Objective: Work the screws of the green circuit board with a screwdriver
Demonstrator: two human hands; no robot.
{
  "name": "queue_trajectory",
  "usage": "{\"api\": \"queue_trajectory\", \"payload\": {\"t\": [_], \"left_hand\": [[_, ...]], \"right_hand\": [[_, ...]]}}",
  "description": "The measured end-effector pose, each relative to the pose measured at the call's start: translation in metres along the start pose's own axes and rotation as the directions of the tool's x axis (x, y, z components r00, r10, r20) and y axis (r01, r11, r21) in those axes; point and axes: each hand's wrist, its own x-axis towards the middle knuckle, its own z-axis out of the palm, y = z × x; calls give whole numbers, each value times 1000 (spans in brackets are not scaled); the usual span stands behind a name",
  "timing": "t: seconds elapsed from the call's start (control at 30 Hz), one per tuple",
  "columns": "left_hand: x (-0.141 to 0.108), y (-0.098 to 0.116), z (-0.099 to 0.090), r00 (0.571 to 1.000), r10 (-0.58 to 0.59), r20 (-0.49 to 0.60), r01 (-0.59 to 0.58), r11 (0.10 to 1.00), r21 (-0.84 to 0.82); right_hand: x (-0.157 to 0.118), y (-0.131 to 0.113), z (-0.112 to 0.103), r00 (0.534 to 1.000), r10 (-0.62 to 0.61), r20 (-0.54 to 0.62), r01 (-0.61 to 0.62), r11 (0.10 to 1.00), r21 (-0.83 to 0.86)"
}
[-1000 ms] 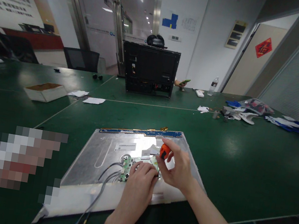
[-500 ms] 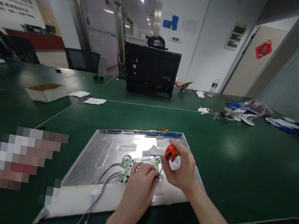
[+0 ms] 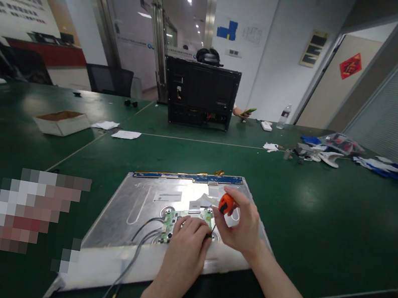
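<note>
My right hand (image 3: 240,222) grips a screwdriver (image 3: 227,203) by its orange and black handle, with the thumb on one side and the fingers on the other. Its thin shaft points down at the right edge of a green circuit board (image 3: 169,223). Over that board lies my left hand (image 3: 189,234), fingers bent and close together, thumb side by the screwdriver tip; what they pinch is hidden. Under both sits a flat metal-backed display panel (image 3: 128,208), with a blue board strip (image 3: 194,177) along its far edge. Dark cables (image 3: 140,248) run from the green board toward me.
Beyond the panel stands a black monitor housing (image 3: 202,93); another person's hand (image 3: 238,112) holds a green phone beside it. An open box (image 3: 62,123) and papers (image 3: 126,135) lie at left. A bottle (image 3: 284,116), gloves and bags (image 3: 341,143) are at far right.
The screwdriver's handle has turned slightly in my right hand. My left hand stays in place on the board, and the panel has not moved.
</note>
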Motion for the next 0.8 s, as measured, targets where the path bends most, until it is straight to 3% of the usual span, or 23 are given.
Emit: {"api": "queue_trajectory", "payload": {"t": [0.27,0.37,0.5,0.57,0.63,0.7,0.8], "left_hand": [[-5,-2,-5,996,-1,-92,1,1000,3],[-12,-11,-18,987,7,-162,1,999,49],[-27,-41,-47,974,-43,-224,83,982,171],[-35,-60,-62,971,-113,-211,162,959,233],[-43,-78,-76,957,-235,-172,279,911,303],[-51,-90,-88,925,-364,-109,378,850,366],[-61,-101,-97,877,-480,-36,445,781,437]], "right_hand": [[5,4,-6,998,16,-60,-22,995,-96],[7,13,-15,995,83,-61,-93,979,-183],[2,19,-29,976,211,55,-176,911,-373],[-4,18,-36,932,349,99,-241,800,-550],[-14,16,-41,847,500,182,-262,690,-675],[-25,14,-44,761,590,271,-241,645,-726],[-42,10,-44,701,632,329,-211,625,-752]]}}
